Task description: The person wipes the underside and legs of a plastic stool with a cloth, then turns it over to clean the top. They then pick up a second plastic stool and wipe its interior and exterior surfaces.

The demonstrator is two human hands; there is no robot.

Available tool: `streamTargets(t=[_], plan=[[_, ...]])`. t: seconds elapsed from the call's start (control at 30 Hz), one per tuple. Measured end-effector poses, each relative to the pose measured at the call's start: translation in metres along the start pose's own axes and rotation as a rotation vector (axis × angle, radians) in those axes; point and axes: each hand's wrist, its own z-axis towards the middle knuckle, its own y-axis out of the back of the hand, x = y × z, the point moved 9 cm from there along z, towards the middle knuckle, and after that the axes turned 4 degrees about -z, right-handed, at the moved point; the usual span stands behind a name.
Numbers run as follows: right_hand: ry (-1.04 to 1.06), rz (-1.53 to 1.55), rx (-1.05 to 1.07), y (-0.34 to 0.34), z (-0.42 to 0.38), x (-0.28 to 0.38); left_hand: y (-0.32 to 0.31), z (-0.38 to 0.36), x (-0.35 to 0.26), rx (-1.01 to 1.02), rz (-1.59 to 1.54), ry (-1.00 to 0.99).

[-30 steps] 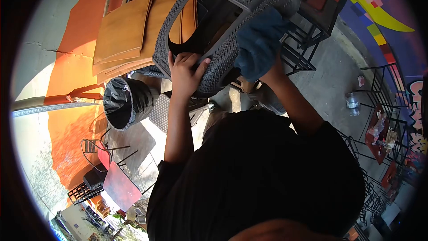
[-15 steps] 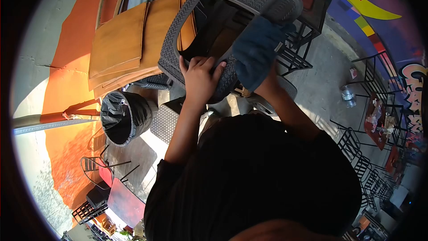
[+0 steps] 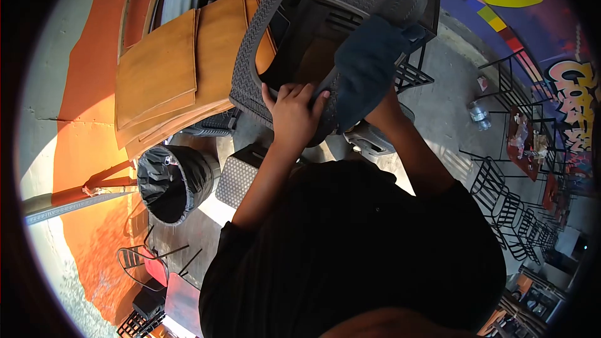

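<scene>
A dark grey plastic chair (image 3: pixel 248 69) with a woven texture is held up in front of me, tilted. My left hand (image 3: pixel 295 116) grips the near edge of its frame, fingers curled over the rim and thumb to the right. On the chair's right side, a dark blue cloth (image 3: pixel 372 66) drapes over the frame below the curved end piece. My right hand (image 3: pixel 383 111) is pressed into that cloth, which hides most of its fingers.
Brown flat sheets (image 3: pixel 159 66) are stacked at the left, beyond a black-lined bin (image 3: pixel 203 172). A grey perforated stool (image 3: pixel 238 178) stands near my left forearm. Metal chairs (image 3: pixel 488 181) and a littered red table (image 3: pixel 523 144) stand right, near a plastic bottle (image 3: pixel 479 116).
My view has shifted slightly, and the surroundings sit a little differently in it. Both hands keep their hold on the chair and the cloth, with only slight movement.
</scene>
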Motion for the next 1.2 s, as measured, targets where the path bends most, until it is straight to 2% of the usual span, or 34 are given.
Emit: streamTargets(t=[0.07,0.13,0.27,0.37,0.47,0.53,0.63,0.7,0.77,0.83,0.93,0.97,1.1,1.2], plan=[[-0.015,0.015,0.055,-0.003,-0.004,0.020,0.002,-0.001,0.006,0.010,-0.014,-0.013],[-0.020,-0.046,0.064,0.001,0.001,0.006,0.004,-0.003,0.008,0.011,-0.044,-0.015],[-0.127,-0.221,0.020,0.014,0.023,-0.062,0.005,-0.005,0.012,0.040,-0.072,-0.020],[-0.187,-0.215,-0.044,0.019,0.028,-0.085,0.007,-0.004,0.013,0.048,-0.070,-0.028],[-0.336,0.067,-0.117,0.005,0.010,-0.062,0.009,-0.003,0.017,0.017,-0.094,-0.032],[-0.182,-0.023,-0.096,0.000,0.009,-0.003,0.009,-0.004,0.022,0.011,-0.098,-0.027],[-0.056,-0.075,-0.042,0.002,0.010,0.026,0.010,-0.007,0.024,0.010,-0.115,-0.029],[-0.063,-0.111,-0.033,0.005,0.010,0.020,0.012,-0.010,0.024,0.007,-0.125,-0.036],[-0.121,-0.180,-0.063,0.012,0.014,-0.024,0.012,-0.012,0.023,-0.005,-0.132,-0.049],[-0.103,-0.196,-0.110,0.026,0.036,-0.067,0.012,-0.013,0.022,0.000,-0.132,-0.054],[-0.086,-0.230,-0.248,0.051,0.057,-0.095,0.015,-0.013,0.016,0.008,-0.121,-0.057],[-0.045,-0.330,-0.261,0.051,0.056,-0.090,0.016,-0.013,0.013,0.011,-0.117,-0.058],[-0.066,-0.166,-0.261,0.045,0.041,-0.059,0.013,-0.012,0.015,-0.002,-0.090,-0.039],[-0.040,-0.162,-0.215,0.051,0.032,-0.034,0.015,-0.011,0.009,0.030,-0.085,-0.028]])
